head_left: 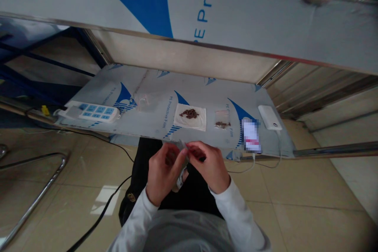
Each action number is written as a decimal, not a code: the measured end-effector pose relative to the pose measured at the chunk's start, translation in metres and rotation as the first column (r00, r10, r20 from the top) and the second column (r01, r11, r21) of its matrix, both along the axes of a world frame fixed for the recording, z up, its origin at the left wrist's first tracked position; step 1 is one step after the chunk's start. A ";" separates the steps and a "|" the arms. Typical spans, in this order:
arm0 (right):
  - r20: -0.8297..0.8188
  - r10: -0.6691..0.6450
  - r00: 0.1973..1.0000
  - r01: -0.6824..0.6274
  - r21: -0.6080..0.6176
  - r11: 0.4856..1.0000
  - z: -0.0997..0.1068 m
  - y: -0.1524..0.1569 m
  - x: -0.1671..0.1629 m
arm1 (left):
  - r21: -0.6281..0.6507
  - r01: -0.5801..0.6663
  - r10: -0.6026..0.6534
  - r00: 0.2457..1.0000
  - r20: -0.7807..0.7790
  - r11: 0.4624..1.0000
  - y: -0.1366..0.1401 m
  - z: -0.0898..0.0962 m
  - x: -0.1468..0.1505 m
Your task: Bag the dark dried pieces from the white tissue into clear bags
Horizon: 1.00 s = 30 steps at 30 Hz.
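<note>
In front of my body, just short of the shelf's front edge, my left hand (165, 169) and my right hand (206, 161) meet with fingers pinched. Between their fingertips is a small clear plastic bag (181, 144), mostly hidden by the fingers. Beyond them a pile of small dark brown pieces (189, 114) lies on a white square sheet (199, 123). To the right of the sheet rests a small clear zip bag (222, 115) with several similar brown pieces at its bottom. Thin clear plastic bags (143, 102) lie to the left.
The low shelf (153, 122) has film-covered metal. A white power strip (99, 112) lies at its left end; a phone (250, 136) and a white power bank (270, 117) with cables are at the right. An upper shelf edge (251, 27) overhangs. A black cable (100, 216) crosses the floor.
</note>
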State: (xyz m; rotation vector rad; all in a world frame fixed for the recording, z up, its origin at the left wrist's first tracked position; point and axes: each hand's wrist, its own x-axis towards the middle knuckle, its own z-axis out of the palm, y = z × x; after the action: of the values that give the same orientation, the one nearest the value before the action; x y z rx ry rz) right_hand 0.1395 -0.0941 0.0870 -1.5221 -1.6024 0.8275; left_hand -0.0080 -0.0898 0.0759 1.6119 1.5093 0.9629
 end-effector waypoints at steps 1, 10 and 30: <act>0.017 -0.008 1.000 0.008 0.010 1.000 -0.002 -0.003 -0.002 | -0.040 0.047 -0.046 0.999 0.004 0.998 -0.002 -0.001 0.001; 0.217 -0.124 0.968 0.110 0.072 0.991 -0.025 -0.018 -0.001 | -0.105 0.125 -0.144 0.970 -0.196 0.987 -0.005 -0.014 -0.003; 0.192 0.178 0.965 -0.177 -0.025 0.984 -0.025 -0.003 0.010 | 0.234 0.391 -0.276 0.871 -0.406 0.890 -0.005 0.008 -0.013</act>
State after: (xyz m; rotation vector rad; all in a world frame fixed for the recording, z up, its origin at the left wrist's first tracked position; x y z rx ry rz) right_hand 0.1497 -0.0974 0.0623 -1.5190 -1.9028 0.8019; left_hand -0.0213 -0.0947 0.0836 2.2988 1.2765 0.7542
